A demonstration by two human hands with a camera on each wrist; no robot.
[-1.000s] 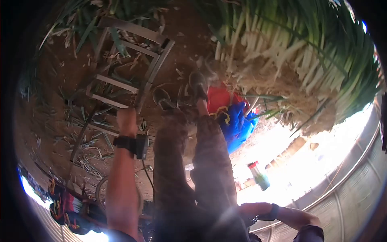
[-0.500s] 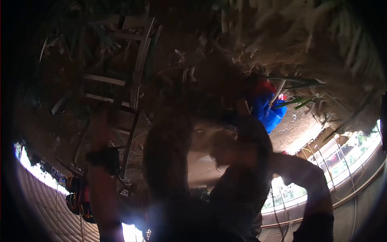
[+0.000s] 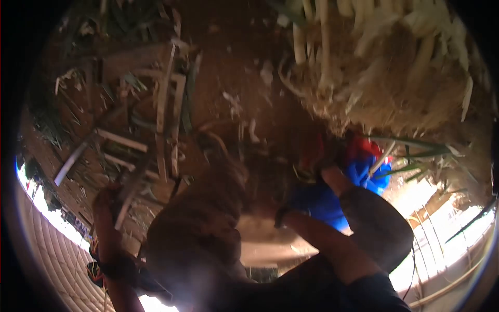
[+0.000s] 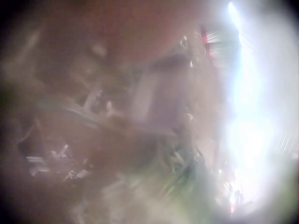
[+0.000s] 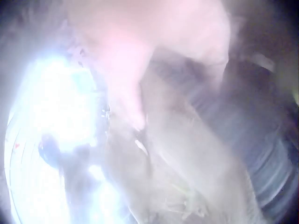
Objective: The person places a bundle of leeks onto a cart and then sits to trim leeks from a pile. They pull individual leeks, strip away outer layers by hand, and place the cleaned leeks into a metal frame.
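In the head view, the left hand (image 3: 106, 200) is at the lower end of a metal frame (image 3: 122, 140) lying on the littered soil. Blur and shadow hide its fingers; in the left wrist view it is only a smear (image 4: 131, 28) along the top. The right hand (image 3: 260, 208), dark and blurred, is between the person's bent legs, beside a trouser leg (image 3: 192, 223). In the right wrist view, the thumb and fingers of this hand (image 5: 159, 42) are spread apart over a beige surface (image 5: 187, 135); no grip shows.
A heap of long-stemmed vegetables (image 3: 374, 83) with soil-covered roots is at the upper right. Blue and red bags (image 3: 317, 203) are near the right leg. Cut leaves are scattered over the ground. A bright opening and ribbed sheeting (image 3: 62, 265) run along the lower edges.
The legs have spread and bent. The right hand has moved from the lower right to between them. The left hand has shifted left and down in view, and the bags appear closer.
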